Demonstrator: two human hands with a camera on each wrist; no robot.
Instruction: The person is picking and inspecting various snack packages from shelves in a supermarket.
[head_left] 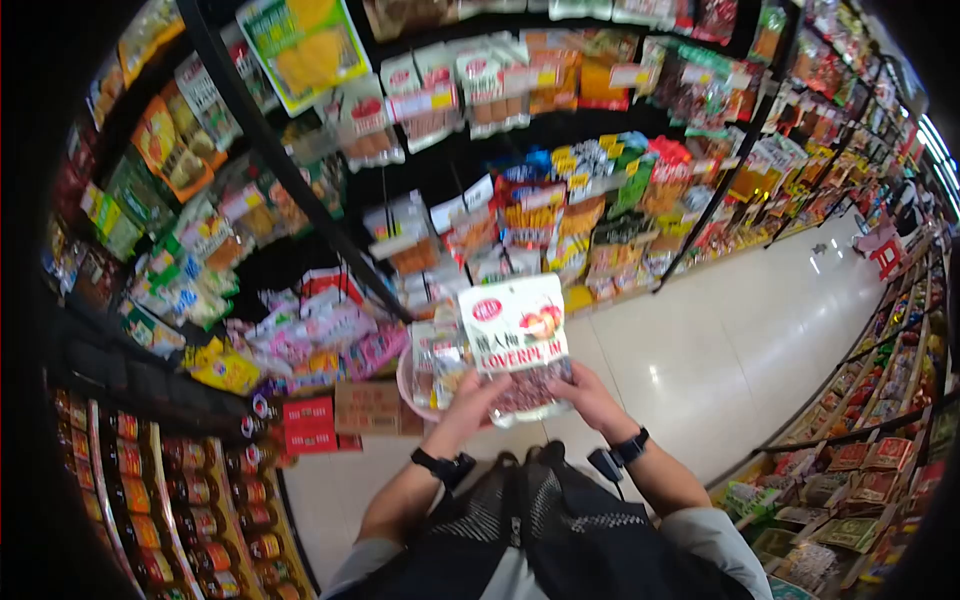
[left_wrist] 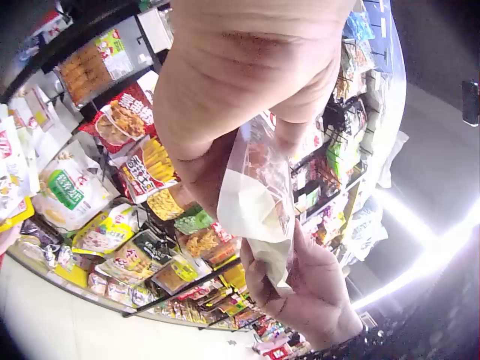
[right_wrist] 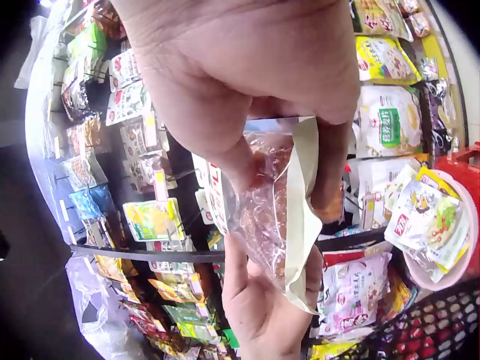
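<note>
A white snack pouch (head_left: 520,325) with red lettering and a clear lower part showing dark red pieces is held upright in front of the body in the head view. The left hand (head_left: 472,405) grips its lower left edge, and the right hand (head_left: 590,398) grips the lower right edge, thumbs on the front. From the left wrist view, the pouch (left_wrist: 259,202) is seen edge-on between the left hand (left_wrist: 251,75) and the right hand (left_wrist: 304,289). The right wrist view shows the pouch's clear side (right_wrist: 266,202) between the fingers of the right hand (right_wrist: 247,67), with the left hand (right_wrist: 262,307) beyond.
A pink basket (right_wrist: 448,281) holding packets stands beside the shelves. Hanging snack packets (head_left: 490,90) fill the racks ahead. Cardboard boxes (head_left: 368,408) lie on the floor at the left, near shelves of jars (head_left: 190,490). A tiled aisle (head_left: 680,370) runs off to the right, with more shelves (head_left: 860,470) along it.
</note>
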